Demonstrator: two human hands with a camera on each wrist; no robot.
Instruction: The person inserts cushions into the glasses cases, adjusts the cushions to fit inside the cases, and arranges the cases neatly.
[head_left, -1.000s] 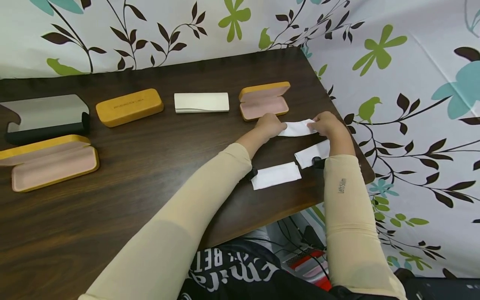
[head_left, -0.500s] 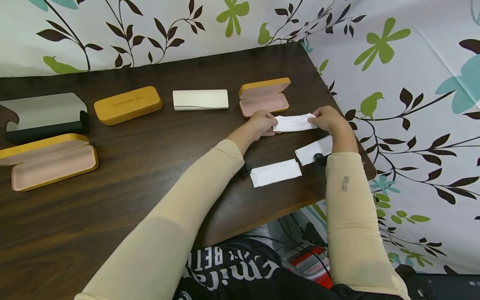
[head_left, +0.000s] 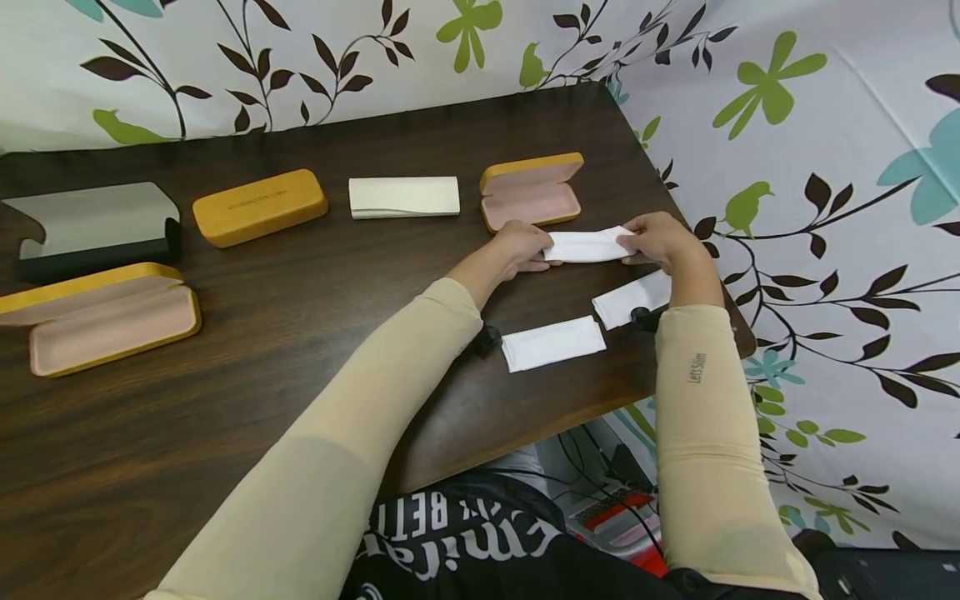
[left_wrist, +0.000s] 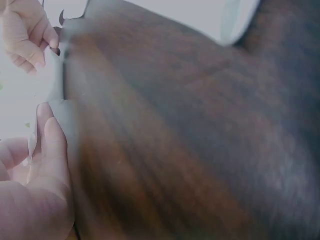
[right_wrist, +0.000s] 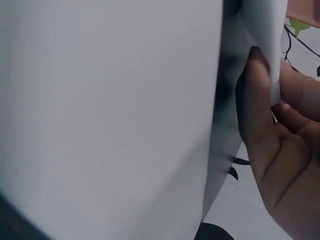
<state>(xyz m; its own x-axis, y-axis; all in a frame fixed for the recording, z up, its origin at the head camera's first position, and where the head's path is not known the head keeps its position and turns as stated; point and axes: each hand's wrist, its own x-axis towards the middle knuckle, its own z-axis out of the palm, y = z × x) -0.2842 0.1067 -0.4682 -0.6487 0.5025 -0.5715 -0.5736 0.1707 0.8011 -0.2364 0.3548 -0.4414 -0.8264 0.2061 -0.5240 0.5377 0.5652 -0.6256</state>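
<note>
Between both hands a folded white cloth is stretched out as a flat strip near the table's right side. My left hand pinches its left end, and my right hand pinches the other end between thumb and fingers. In the left wrist view the left hand has its thumb and fingers on the cloth's edge. The right wrist view has the right hand gripping a corner. Just beyond the left hand sits a small open yellow glasses case with a pink lining.
Two more folded white cloths lie nearer the body. Leftward along the table are a cream folded case, a closed yellow case, a dark green case with its flap up, and a long open yellow case.
The cloth has been raised slightly and spread straighter between the hands. The left hand has shifted left and turned, showing fingers beneath the cloth's end. The last half second shows little movement.
</note>
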